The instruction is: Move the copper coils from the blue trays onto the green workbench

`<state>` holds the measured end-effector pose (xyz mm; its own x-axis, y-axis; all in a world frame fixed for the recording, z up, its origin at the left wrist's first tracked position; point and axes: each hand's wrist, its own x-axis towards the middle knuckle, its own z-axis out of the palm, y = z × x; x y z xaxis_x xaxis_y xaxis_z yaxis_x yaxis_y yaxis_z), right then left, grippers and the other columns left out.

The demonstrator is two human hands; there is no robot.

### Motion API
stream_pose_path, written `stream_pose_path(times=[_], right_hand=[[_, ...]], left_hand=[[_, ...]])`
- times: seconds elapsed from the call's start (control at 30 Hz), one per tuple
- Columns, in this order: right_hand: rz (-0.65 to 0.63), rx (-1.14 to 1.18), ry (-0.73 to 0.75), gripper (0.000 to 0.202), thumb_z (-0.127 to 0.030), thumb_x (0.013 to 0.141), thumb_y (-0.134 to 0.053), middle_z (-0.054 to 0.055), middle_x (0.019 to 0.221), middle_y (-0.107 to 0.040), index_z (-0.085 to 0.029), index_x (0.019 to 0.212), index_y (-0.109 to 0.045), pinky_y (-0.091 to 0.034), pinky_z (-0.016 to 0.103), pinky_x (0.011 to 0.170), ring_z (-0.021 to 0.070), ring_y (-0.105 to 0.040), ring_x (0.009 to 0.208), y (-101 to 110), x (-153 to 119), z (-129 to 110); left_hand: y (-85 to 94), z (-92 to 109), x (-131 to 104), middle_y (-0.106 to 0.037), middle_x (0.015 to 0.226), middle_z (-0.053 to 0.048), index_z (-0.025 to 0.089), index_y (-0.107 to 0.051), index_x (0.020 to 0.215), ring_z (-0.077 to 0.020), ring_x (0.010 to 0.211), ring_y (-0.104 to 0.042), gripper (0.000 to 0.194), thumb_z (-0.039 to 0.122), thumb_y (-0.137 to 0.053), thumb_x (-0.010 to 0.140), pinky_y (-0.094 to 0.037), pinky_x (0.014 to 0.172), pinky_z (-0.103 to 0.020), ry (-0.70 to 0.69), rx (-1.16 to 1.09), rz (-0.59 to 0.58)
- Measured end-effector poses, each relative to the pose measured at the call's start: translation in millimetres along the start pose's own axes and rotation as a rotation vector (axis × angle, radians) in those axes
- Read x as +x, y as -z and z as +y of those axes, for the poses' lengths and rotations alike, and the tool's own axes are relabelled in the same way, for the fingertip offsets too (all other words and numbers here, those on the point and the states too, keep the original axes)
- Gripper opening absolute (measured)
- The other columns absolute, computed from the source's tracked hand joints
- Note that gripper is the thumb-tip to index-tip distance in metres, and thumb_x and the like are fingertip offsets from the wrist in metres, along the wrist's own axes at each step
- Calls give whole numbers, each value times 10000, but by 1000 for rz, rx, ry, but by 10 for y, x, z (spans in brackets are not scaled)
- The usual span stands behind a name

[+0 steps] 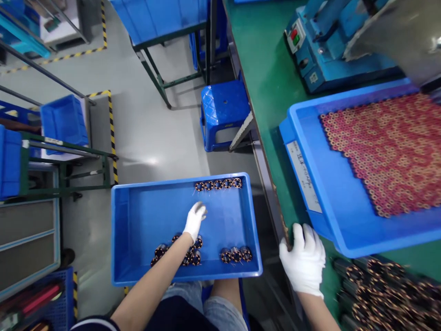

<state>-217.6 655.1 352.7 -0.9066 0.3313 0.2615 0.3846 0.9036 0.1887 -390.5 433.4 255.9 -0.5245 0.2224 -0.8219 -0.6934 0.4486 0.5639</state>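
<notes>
My left hand, in a white glove, hangs over the middle of a blue plastic bin. Its fingers are loosely bent and a little apart, with nothing visible in them. Motor stators with copper windings stand in this bin: a row of stators along the far wall, three stators at the near right corner, and a cluster of stators partly hidden under my left forearm. My right hand, also gloved, rests on the edge of the green workbench, thumb apart from the fingers, holding nothing.
On the bench, a labelled blue tray holds many small reddish ring-ended parts. A pile of stators lies nearer me. A blue machine with red and green buttons stands behind. A blue stool is beside the bench.
</notes>
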Motion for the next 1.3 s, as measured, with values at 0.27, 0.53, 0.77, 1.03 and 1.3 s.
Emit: stream_pose_path(times=[0.27, 0.53, 0.77, 1.03, 1.3], right_hand=[[-68, -22, -37, 485, -187, 749, -559, 208, 1170, -519, -52, 1202, -451, -450, 475, 873, 341, -497, 1065, -6, -68, 4], [-66, -19, -48, 504, -161, 731, -549, 209, 1179, -514, -66, 1212, -434, -435, 475, 899, 322, -472, 1098, 4, -64, -1], [-60, -13, -39, 466, -171, 746, -549, 212, 1164, -522, -52, 1187, -459, -456, 470, 860, 333, -504, 1055, 37, -36, 6], [17, -6, 17, 405, -204, 770, -529, 225, 1131, -533, -45, 1139, -485, -470, 458, 803, 350, -534, 990, -35, -10, 32], [61, -11, 40, 372, -199, 760, -557, 230, 1079, -560, -36, 1091, -514, -481, 445, 776, 341, -556, 940, -9, 21, 14]], left_hand=[[-412, -444, -534, -412, 1393, -62, 327, -512, 1229, -266, 1125, -536, 448, 163, -416, 824, -421, 963, -521, -502, 1053, -750], [-774, -417, -481, -608, 964, -150, 127, -639, 939, -285, 928, -602, 327, 120, -328, 838, -482, 771, -431, -596, 1434, -799], [-112, -113, -212, -615, 1016, -117, 253, -565, 1154, -239, 924, -614, 374, 224, -391, 824, -475, 848, -397, -252, 1156, -218], [532, 281, 198, -627, 1077, -146, 181, -518, 1155, -224, 914, -628, 457, 456, -470, 792, -477, 905, -387, 69, 374, 437], [317, 398, 296, -507, 1291, -138, 133, -113, 1429, -99, 1070, -586, 643, 231, -383, 854, -480, 967, -242, -13, -167, 258]])
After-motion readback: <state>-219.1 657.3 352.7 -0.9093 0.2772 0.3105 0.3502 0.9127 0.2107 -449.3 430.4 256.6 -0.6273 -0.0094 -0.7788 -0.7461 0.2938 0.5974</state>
